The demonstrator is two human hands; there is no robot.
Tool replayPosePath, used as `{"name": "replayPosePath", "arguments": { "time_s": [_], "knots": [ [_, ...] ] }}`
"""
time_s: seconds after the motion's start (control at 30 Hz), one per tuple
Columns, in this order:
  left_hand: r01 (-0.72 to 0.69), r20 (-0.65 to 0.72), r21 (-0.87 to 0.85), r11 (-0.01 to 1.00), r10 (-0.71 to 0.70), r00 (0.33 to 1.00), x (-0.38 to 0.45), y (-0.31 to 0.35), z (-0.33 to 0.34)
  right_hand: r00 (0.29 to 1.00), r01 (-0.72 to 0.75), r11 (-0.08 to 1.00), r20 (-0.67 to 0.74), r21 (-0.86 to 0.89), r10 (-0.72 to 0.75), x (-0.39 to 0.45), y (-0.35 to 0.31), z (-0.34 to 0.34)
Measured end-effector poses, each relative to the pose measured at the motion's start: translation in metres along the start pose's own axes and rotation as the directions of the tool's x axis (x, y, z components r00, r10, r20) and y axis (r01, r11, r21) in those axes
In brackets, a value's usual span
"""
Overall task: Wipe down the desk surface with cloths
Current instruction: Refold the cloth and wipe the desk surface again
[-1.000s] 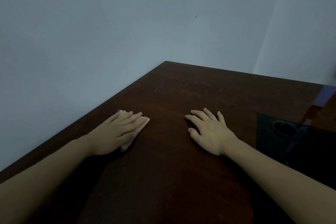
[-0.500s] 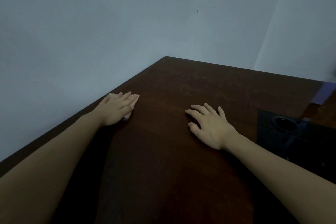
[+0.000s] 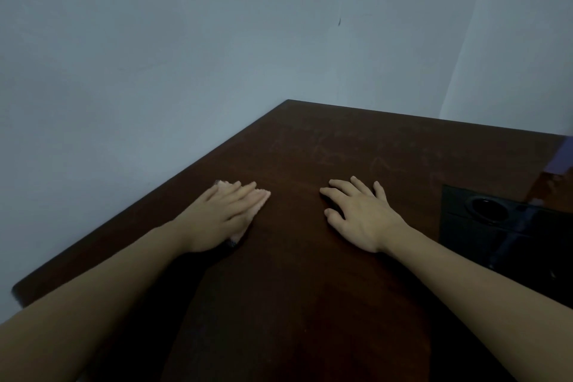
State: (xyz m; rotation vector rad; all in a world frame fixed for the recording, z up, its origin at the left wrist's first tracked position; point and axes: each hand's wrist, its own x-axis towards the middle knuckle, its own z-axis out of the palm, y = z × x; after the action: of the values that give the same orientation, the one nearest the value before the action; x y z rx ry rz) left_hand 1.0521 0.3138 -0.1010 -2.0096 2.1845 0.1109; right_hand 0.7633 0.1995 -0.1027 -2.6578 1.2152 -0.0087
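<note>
A dark brown wooden desk (image 3: 310,273) fills the lower half of the head view. My left hand (image 3: 226,215) lies flat with straight fingers on a small pale pink cloth (image 3: 263,197), pressing it onto the desk near the left edge. Only the cloth's edges show past the fingertips and beside the palm. My right hand (image 3: 361,215) rests palm down on the bare wood to the right, fingers spread and slightly bent, holding nothing.
A black glossy object with a round recess (image 3: 496,226) sits on the desk at the right. Pale walls (image 3: 155,56) stand close behind the desk's left and far edges. A purple patch (image 3: 561,158) shows at the far right edge.
My left hand slid the cloth away toward the left edge, then back toward me and to the right. My right hand stayed in place.
</note>
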Motion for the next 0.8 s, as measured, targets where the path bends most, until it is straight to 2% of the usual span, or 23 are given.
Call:
{"name": "replayPosePath", "arguments": {
  "time_s": [0.07, 0.13, 0.23, 0.37, 0.53, 0.6, 0.7, 0.8],
  "knots": [
    [0.080, 0.002, 0.084, 0.993, -0.081, 0.997, 0.020, -0.004, -0.001, 1.000, 0.000, 1.000, 0.003, 0.000, 0.000, 0.001, 0.001, 0.000],
    [0.165, 0.020, 0.057, 0.985, -0.166, 0.986, 0.040, 0.001, -0.005, 1.000, -0.001, 1.000, 0.004, -0.001, 0.001, 0.001, 0.001, 0.000],
    [0.214, 0.014, 0.008, 0.977, -0.214, 0.977, 0.058, 0.019, -0.010, 1.000, 0.004, 1.000, -0.001, 0.014, -0.004, 0.001, 0.002, 0.000],
    [0.168, 0.024, 0.004, 0.986, -0.168, 0.986, 0.044, 0.050, -0.013, 1.000, 0.007, 0.995, -0.030, 0.095, -0.004, -0.004, 0.001, -0.004],
    [-0.031, -0.005, -0.085, 0.996, 0.031, 1.000, -0.009, 0.097, -0.009, 0.986, 0.069, 0.996, -0.153, 0.060, -0.059, -0.016, -0.001, -0.010],
    [-0.064, -0.010, -0.096, 0.993, 0.063, 0.998, -0.026, 0.097, -0.005, 0.983, 0.063, 0.996, -0.178, 0.069, -0.050, -0.021, 0.002, -0.016],
    [-0.006, 0.003, -0.063, 0.998, 0.006, 1.000, -0.029, 0.083, -0.003, 0.983, 0.041, 0.999, -0.181, 0.024, -0.036, -0.032, 0.017, -0.026],
    [0.126, 0.020, -0.027, 0.992, -0.126, 0.992, -0.014, 0.073, -0.004, 0.983, 0.020, 1.000, -0.179, -0.024, -0.024, -0.051, 0.039, -0.030]
  ]
}}
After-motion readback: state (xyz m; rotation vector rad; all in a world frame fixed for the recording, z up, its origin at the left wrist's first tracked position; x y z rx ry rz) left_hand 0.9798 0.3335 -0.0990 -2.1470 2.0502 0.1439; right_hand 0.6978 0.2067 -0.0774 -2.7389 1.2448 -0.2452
